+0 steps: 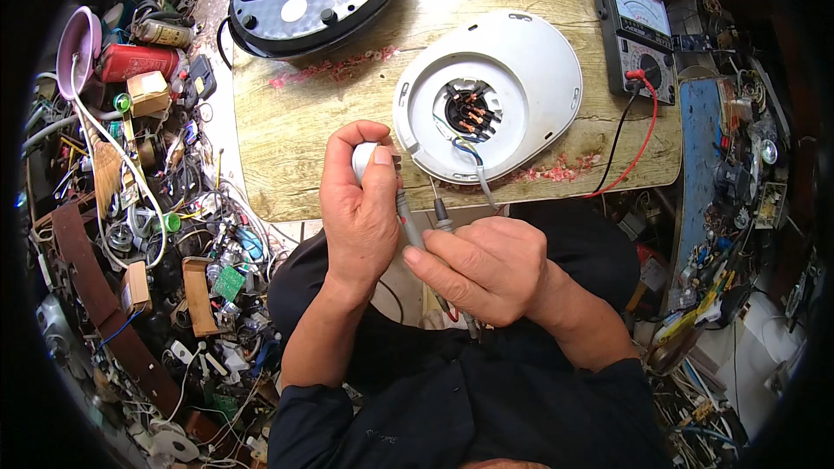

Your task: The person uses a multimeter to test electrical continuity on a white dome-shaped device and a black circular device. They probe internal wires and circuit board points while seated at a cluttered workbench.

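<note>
My left hand (356, 213) is closed around a white plug (363, 161), its thumb lying across it and small metal prongs showing at its right side. In my right hand (486, 265) are two multimeter test probes, gripped together. The grey probe (408, 221) reaches up to the plug's prongs; whether its tip touches them is hidden. A darker probe (441, 210) stands apart, its thin metal tip pointing up toward the rim of a white oval appliance base (547, 61). That base lies on the wooden table (330, 113), its round opening showing copper-coloured contacts and coloured wires.
An analog multimeter (638, 13) with red and black leads stands at the table's right. A black oval appliance (317, 0) lies at the back left. Loose parts, cables and a pink bowl (74, 52) crowd the left; more parts and a blue board (702, 182) lie right.
</note>
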